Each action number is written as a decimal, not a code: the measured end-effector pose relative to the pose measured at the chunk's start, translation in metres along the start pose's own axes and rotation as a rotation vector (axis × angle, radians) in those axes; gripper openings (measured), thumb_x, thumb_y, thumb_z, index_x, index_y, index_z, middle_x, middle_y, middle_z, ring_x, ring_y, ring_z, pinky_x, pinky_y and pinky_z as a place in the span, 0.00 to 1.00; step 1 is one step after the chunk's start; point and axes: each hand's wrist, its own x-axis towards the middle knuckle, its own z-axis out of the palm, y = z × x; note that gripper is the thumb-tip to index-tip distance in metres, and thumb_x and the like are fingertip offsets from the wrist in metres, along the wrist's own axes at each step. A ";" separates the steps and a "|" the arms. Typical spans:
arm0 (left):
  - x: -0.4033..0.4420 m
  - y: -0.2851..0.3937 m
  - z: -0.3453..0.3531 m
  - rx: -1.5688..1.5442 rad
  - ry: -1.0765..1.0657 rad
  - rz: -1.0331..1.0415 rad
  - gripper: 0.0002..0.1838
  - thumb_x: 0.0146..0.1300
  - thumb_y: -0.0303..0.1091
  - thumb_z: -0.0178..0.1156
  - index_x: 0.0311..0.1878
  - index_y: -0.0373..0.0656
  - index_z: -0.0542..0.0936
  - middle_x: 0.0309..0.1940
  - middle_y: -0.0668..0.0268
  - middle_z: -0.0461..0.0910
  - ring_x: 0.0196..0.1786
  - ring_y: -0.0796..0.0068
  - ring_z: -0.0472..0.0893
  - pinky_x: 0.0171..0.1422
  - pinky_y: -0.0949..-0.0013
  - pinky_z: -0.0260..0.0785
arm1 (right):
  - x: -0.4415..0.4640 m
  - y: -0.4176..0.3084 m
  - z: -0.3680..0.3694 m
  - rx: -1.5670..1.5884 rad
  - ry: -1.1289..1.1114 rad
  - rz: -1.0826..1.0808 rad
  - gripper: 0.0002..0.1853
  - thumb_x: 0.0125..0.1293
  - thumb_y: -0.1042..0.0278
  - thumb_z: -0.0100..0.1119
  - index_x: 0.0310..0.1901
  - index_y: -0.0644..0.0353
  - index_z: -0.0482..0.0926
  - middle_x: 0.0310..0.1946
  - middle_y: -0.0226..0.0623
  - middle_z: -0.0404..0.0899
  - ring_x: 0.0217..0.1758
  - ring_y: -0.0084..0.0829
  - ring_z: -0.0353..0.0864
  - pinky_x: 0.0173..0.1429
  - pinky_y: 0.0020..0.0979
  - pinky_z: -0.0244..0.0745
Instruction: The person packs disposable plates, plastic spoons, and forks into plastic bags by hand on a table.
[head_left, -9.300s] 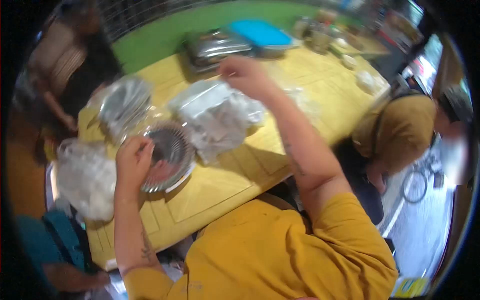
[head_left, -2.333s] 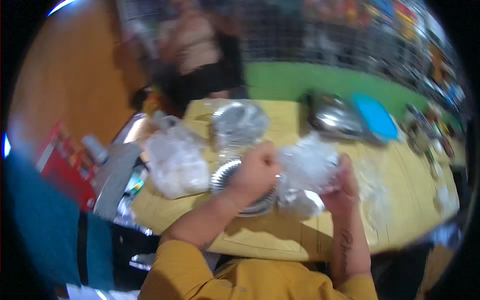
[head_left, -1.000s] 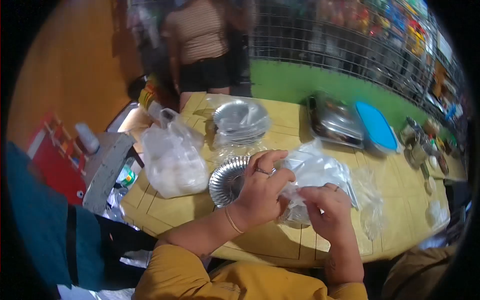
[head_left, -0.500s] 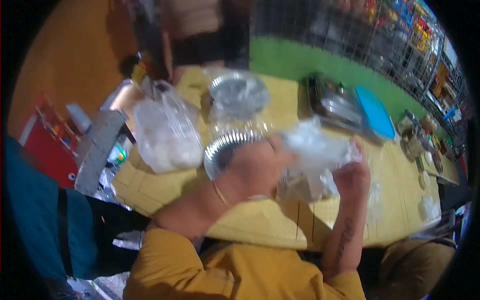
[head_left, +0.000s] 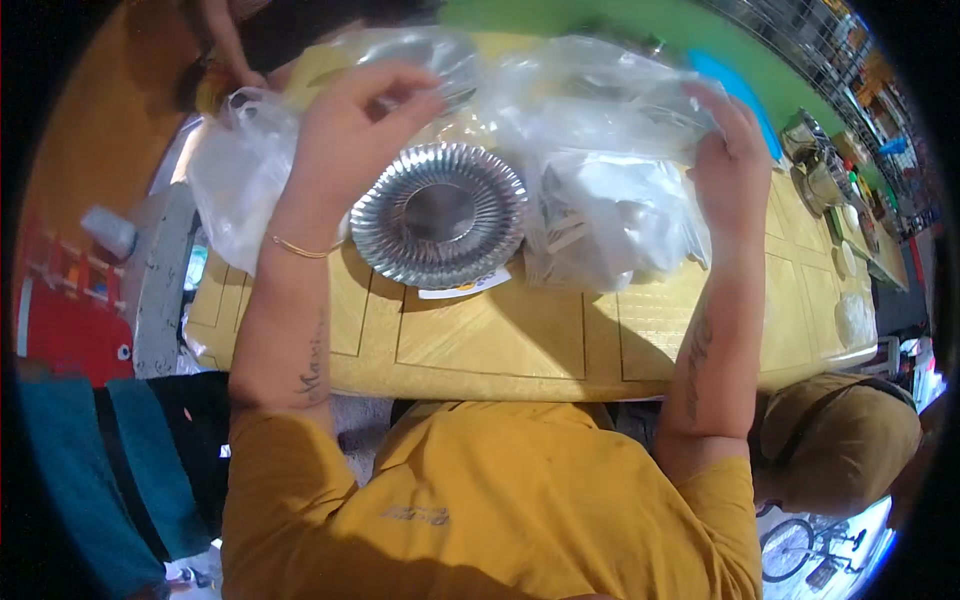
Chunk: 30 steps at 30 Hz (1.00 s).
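On the left, my left hand (head_left: 375,112) is raised with thumb and fingers apart and nothing visible between them. It hovers above the silver fluted foil plates (head_left: 370,225), near plastic-wrapped plates behind. My right hand (head_left: 733,150) has its fingers curled at the right edge of a clear plastic bag (head_left: 600,100), which spreads out toward the middle. Below that bag lies a translucent bag with white packets (head_left: 625,215), partly covered by the clear plastic. A printed paper (head_left: 465,288) sticks out from under the foil plates.
A knotted white plastic bag (head_left: 240,175) stands at the left of the yellow table (head_left: 490,345). Metal containers (head_left: 825,180) and a blue lid (head_left: 735,85) are at the right back. People sit close on both sides; another person's arm (head_left: 228,45) shows at the back left.
My hands have moved apart and away from me; the left has come off the plastic and swung left. The clear bag is now spread wide, and the foil plates are uncovered.
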 end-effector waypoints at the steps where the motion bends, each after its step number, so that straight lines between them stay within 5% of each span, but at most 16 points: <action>1: -0.003 -0.013 0.000 0.091 -0.017 -0.021 0.15 0.58 0.32 0.70 0.48 0.40 0.84 0.39 0.61 0.83 0.38 0.70 0.81 0.45 0.68 0.73 | 0.001 0.005 -0.002 0.130 -0.033 0.162 0.21 0.56 0.82 0.49 0.50 0.58 0.83 0.46 0.45 0.80 0.45 0.40 0.80 0.48 0.33 0.75; 4: -0.023 -0.042 0.000 0.513 -0.122 -0.007 0.21 0.54 0.33 0.71 0.52 0.39 0.82 0.43 0.49 0.83 0.47 0.50 0.82 0.52 0.58 0.73 | 0.000 0.008 -0.006 0.584 -0.076 0.675 0.20 0.62 0.76 0.49 0.55 0.62 0.80 0.43 0.41 0.82 0.34 0.32 0.82 0.35 0.29 0.74; 7: -0.034 -0.087 0.004 0.684 -0.200 -0.180 0.25 0.53 0.29 0.69 0.57 0.38 0.78 0.46 0.44 0.81 0.53 0.43 0.79 0.58 0.54 0.72 | -0.021 0.043 0.013 0.861 -0.067 0.660 0.21 0.62 0.77 0.52 0.58 0.65 0.77 0.39 0.36 0.81 0.28 0.29 0.80 0.30 0.27 0.69; 10: -0.028 -0.116 0.002 0.707 -0.149 -0.113 0.29 0.52 0.27 0.68 0.60 0.37 0.75 0.47 0.43 0.81 0.52 0.44 0.80 0.59 0.53 0.71 | -0.028 0.059 0.016 1.020 -0.069 0.638 0.25 0.59 0.79 0.55 0.61 0.66 0.74 0.37 0.36 0.79 0.29 0.30 0.79 0.30 0.27 0.69; 13: -0.028 -0.128 0.001 0.503 -0.032 -0.171 0.24 0.53 0.25 0.65 0.56 0.37 0.78 0.47 0.44 0.81 0.52 0.44 0.80 0.59 0.53 0.71 | -0.026 0.050 0.015 0.991 -0.041 0.618 0.28 0.57 0.80 0.56 0.62 0.66 0.73 0.37 0.38 0.79 0.29 0.30 0.80 0.31 0.27 0.71; 19: -0.026 -0.111 -0.011 0.578 0.058 -0.228 0.16 0.56 0.24 0.63 0.49 0.36 0.81 0.39 0.52 0.84 0.42 0.54 0.83 0.50 0.60 0.74 | -0.026 0.040 0.016 0.840 -0.093 0.735 0.32 0.53 0.79 0.60 0.64 0.67 0.71 0.34 0.41 0.80 0.27 0.31 0.81 0.29 0.29 0.73; 26: -0.022 -0.086 -0.037 0.392 0.294 -0.226 0.04 0.67 0.25 0.59 0.43 0.37 0.78 0.28 0.67 0.80 0.30 0.80 0.76 0.35 0.73 0.68 | -0.029 0.037 0.016 0.841 -0.110 0.702 0.31 0.59 0.76 0.61 0.67 0.65 0.69 0.30 0.35 0.81 0.29 0.25 0.81 0.33 0.25 0.73; 27: -0.022 -0.080 -0.042 0.103 0.276 -0.371 0.04 0.68 0.25 0.59 0.44 0.37 0.77 0.28 0.70 0.79 0.28 0.86 0.73 0.31 0.78 0.64 | -0.030 0.038 0.016 0.815 -0.114 0.703 0.31 0.59 0.76 0.61 0.67 0.65 0.69 0.30 0.35 0.81 0.28 0.25 0.81 0.33 0.25 0.73; 30: -0.021 -0.100 -0.056 -0.366 0.237 -0.308 0.04 0.68 0.24 0.58 0.44 0.36 0.76 0.28 0.70 0.79 0.26 0.89 0.70 0.28 0.81 0.60 | -0.027 0.035 0.015 0.761 -0.113 0.695 0.31 0.59 0.76 0.62 0.66 0.64 0.70 0.30 0.36 0.82 0.28 0.24 0.81 0.33 0.24 0.73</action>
